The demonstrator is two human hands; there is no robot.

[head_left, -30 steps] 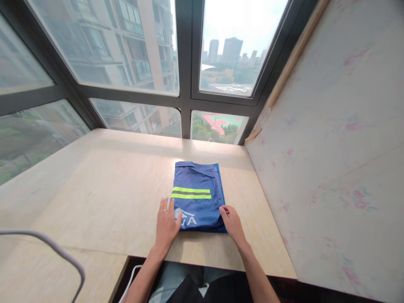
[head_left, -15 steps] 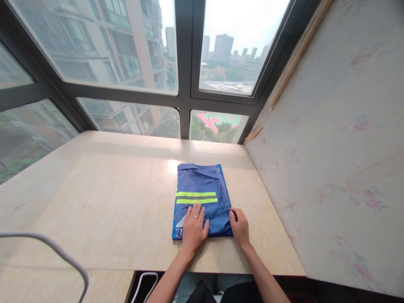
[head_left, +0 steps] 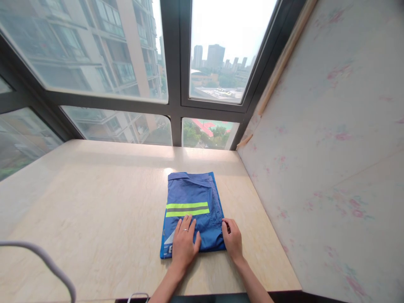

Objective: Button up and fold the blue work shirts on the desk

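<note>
A folded blue work garment [head_left: 191, 191] with a yellow-green and grey reflective band [head_left: 186, 209] lies flat on the pale tabletop. Brighter blue edging [head_left: 163, 242] shows along its left side and bottom; I cannot tell whether that is a backing or part of the garment. Across the lower part of the cloth rests my left hand [head_left: 184, 242], fingers stretched out, a ring on one of them. My right hand [head_left: 232, 237] is at the lower right edge, its thumb and curled fingers closed on the border of the cloth. White lettering at the lower left is partly covered by my left hand.
A grey-white cable [head_left: 47, 256] arcs over the table's [head_left: 94, 210] lower left. Dark window frames [head_left: 176, 111] rise behind the table. A flower-patterned wall [head_left: 341, 176] borders the right side. Another white cable [head_left: 138, 296] shows at the front edge.
The view has shifted, so everything sits a little lower and further left. Both hands keep the same places on the garment.
</note>
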